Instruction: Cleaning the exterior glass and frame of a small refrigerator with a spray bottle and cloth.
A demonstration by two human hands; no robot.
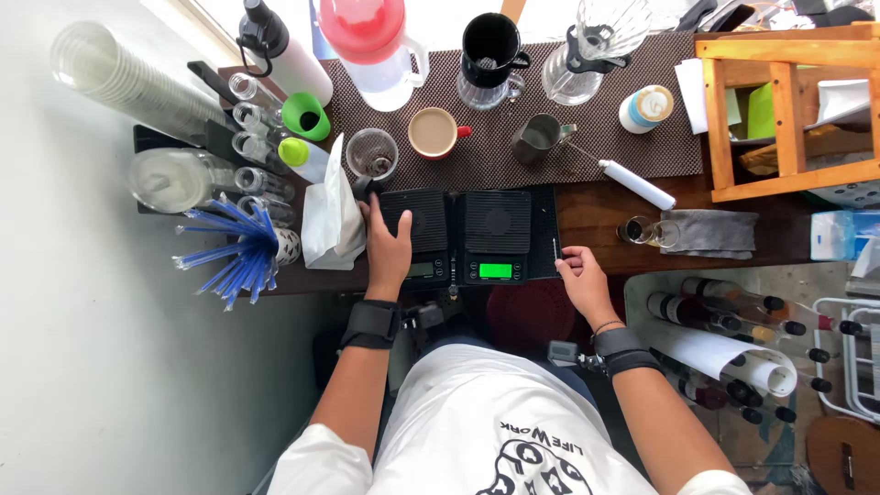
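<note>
Left hand (389,246) flat and released, palm down on left black scale (414,229) at near edge of counter (605,215). Right hand (583,280) loosely curled, grasping nothing, fingertips at tray edge beside right scale (496,234) with lit green display. Glass cup (372,153) just behind left scale.

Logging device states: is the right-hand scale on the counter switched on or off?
On. The right scale shows a lit green display at its front edge, near the right hand.
</note>
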